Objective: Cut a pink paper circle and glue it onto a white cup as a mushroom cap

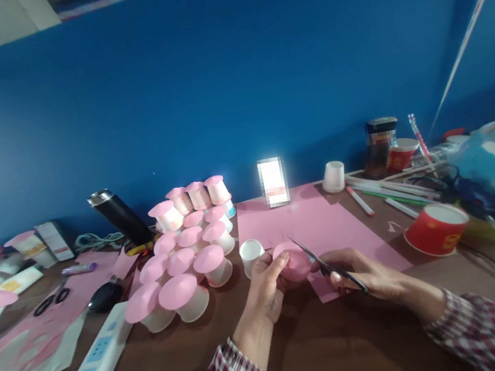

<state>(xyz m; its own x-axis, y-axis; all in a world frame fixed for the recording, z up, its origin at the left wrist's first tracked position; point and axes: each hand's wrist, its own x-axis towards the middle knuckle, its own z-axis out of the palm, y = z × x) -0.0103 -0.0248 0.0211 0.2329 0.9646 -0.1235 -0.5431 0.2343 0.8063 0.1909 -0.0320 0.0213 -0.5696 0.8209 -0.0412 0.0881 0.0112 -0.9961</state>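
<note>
Left hand [266, 283] is pinching a round pink paper disc [292, 261] while right hand [362, 274], gripping black-handled scissors [324, 264], is cutting its right edge.

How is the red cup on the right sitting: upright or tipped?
Tipped. The red cup lies on its side on the table, its white mouth facing up and to the right, with its red base at the lower left.
</note>
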